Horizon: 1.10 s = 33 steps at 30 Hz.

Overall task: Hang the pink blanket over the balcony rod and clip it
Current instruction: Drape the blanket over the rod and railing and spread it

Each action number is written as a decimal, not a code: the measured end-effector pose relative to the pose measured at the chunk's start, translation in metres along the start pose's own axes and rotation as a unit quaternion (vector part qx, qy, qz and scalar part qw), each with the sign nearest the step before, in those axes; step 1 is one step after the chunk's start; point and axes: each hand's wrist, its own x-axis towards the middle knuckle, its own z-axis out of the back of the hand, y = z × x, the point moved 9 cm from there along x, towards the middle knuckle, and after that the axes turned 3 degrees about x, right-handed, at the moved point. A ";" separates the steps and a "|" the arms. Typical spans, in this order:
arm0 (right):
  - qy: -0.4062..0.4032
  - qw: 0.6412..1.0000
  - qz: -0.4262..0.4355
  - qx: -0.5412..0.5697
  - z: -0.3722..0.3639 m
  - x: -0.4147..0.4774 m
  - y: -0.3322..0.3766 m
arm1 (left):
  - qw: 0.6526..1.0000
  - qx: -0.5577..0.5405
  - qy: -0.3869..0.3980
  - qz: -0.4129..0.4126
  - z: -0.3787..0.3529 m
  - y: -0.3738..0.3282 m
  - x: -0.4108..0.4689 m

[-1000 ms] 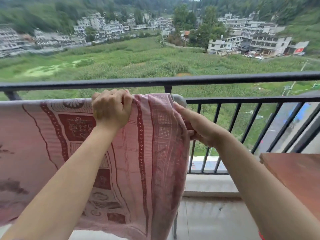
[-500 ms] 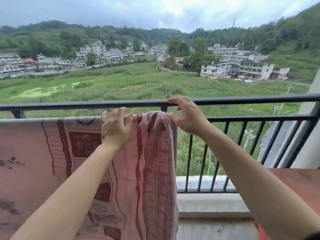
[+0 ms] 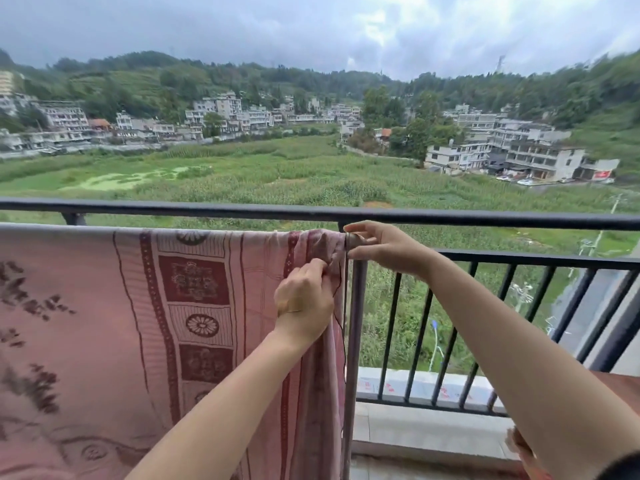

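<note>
The left hand pinched the bunched right edge of the pink blanket, which hung draped over the grey rod just inside the black railing, while the right hand gripped the rod's bare end between curled thumb and forefinger.

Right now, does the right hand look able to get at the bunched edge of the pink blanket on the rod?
Probably yes. The right hand curls round the rod end, beside the bunched edge of the pink blanket, with nothing between them. The left hand pinches the cloth below, leaving the top free.
</note>
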 end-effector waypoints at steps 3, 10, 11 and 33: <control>0.030 0.994 0.057 -0.088 -0.005 0.016 0.008 | 0.994 -0.006 -0.107 0.002 0.034 -0.008 0.005; -0.128 0.961 0.201 -0.138 0.032 0.050 0.045 | 0.973 0.123 -0.193 -0.027 0.068 -0.066 0.056; -0.140 0.958 0.211 -0.132 0.041 0.053 0.048 | 0.974 0.136 -0.183 -0.009 0.065 -0.066 0.061; -0.082 0.854 0.376 -0.349 0.026 0.036 -0.040 | 0.969 0.172 -0.147 0.104 0.026 -0.061 -0.010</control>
